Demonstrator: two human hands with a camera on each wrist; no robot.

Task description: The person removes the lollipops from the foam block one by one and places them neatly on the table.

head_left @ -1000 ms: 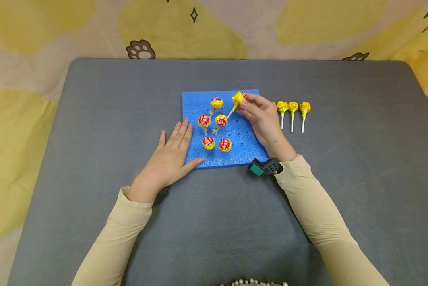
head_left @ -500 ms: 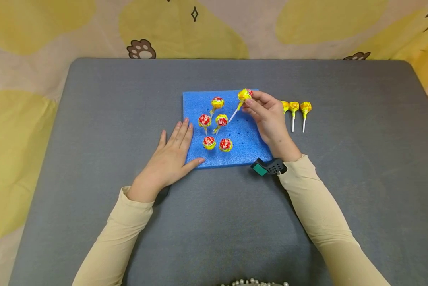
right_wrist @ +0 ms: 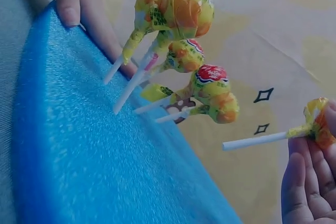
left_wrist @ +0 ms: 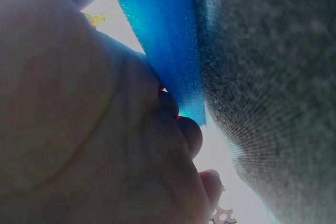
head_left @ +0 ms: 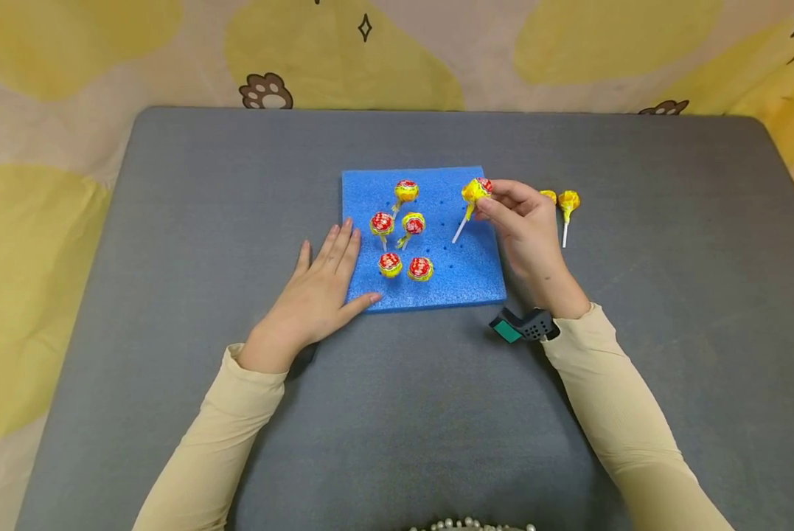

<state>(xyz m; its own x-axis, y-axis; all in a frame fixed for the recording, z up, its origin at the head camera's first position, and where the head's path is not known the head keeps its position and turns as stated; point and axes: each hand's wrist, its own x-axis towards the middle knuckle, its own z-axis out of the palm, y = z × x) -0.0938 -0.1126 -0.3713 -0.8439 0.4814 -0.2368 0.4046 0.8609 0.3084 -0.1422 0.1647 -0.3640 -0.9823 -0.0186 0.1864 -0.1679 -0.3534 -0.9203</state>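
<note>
My right hand [head_left: 528,234] pinches a yellow-wrapped lollipop [head_left: 476,190] by its head over the right part of a blue foam board [head_left: 436,291]. In the right wrist view, the white stick [right_wrist: 254,141] of that lollipop points at the board, its tip apart from the foam. Several lollipops stand in the board's left half, among them a back one [head_left: 406,190] and a front one [head_left: 420,269]. My left hand [head_left: 310,299] rests with straight fingers along the board's left edge, thumb on the near left corner. In the left wrist view the palm [left_wrist: 79,119] lies beside the foam.
Small holes dot the board's right half. On the grey table [head_left: 669,310], right of my right hand, lies a lollipop [head_left: 568,200]; another [head_left: 548,195] is mostly hidden by the hand. A patterned cloth [head_left: 489,51] hangs behind the table.
My right hand has carried the lollipop rightward and a little nearer, away from the standing lollipops, and now covers more of those lying on the table. The left hand stays on the board.
</note>
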